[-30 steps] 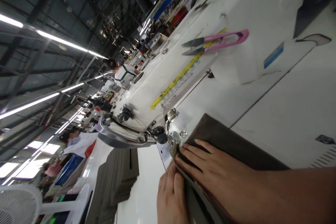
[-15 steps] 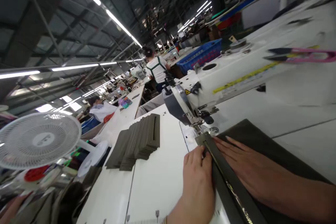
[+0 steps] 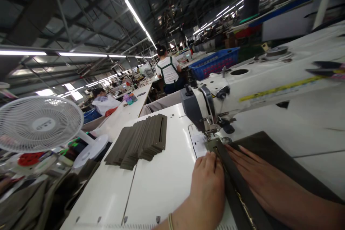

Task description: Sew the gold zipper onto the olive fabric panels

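Observation:
A dark olive fabric strip [image 3: 234, 183] with a long slit and a shiny metallic line, perhaps a zipper, runs from the lower right up to the sewing machine's needle area [image 3: 211, 132]. Its far end lies at the presser foot. My left hand [image 3: 207, 190] has its fingers bent and pressed together at the strip's left edge. Lying flat along the right edge, my right hand [image 3: 258, 176] has its fingers stretched toward the foot. Under that hand a larger dark fabric piece [image 3: 265, 147] spreads over the table.
A fanned stack of olive pieces [image 3: 142, 138] lies on the white table [image 3: 159, 183] to the left. A white fan [image 3: 43, 124] stands beyond its left edge. Scissors [image 3: 323, 69] rest on the machine arm. Behind are a blue basket [image 3: 212, 63] and a seated co-worker [image 3: 168, 70].
The camera view has shifted, carrying the machine and both hands slightly right in the picture. Both hands keep nearly the same places on the strip, whose end stays at the presser foot.

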The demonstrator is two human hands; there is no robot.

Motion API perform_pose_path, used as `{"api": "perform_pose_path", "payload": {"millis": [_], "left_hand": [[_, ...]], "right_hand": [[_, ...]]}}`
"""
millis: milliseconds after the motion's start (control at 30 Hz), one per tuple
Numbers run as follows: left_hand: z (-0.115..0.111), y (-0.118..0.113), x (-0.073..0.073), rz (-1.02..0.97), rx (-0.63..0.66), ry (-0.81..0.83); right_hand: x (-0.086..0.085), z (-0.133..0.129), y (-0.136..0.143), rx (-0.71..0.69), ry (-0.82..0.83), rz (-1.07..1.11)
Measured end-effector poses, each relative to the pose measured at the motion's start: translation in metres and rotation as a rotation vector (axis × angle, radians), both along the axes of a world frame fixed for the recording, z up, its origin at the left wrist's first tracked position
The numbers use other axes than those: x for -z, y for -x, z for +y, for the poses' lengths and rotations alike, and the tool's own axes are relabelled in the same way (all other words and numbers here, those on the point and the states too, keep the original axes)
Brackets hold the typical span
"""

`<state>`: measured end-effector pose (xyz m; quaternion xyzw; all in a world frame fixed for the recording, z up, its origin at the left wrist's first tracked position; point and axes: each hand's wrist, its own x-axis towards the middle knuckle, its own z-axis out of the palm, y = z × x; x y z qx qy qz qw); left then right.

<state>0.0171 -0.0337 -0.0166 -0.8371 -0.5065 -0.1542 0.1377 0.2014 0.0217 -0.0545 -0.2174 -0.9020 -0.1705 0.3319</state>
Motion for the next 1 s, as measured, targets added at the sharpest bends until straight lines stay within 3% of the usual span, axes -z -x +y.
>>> {"api": "perform_pose_path", "payload": {"millis": [167, 433, 700, 1000], "left_hand": [[0.017, 0.002, 0.001, -0.028, 0.014, 0.013], [0.036, 0.004, 0.011, -0.038, 0.010, 0.011], [0.035, 0.005, 0.012, -0.071, 0.066, -0.100], [0.033, 0.006, 0.016, -0.104, 0.041, -0.015]], "right_hand": [[-0.011, 0.013, 0.003, 0.020, -0.057, -0.035], [-0.004, 0.029, 0.005, 0.001, -0.030, 0.033], [0.005, 0.026, 0.001, 0.024, 0.002, -0.035], [0.013, 0.024, -0.003, 0.047, -0.049, -0.088]]}}
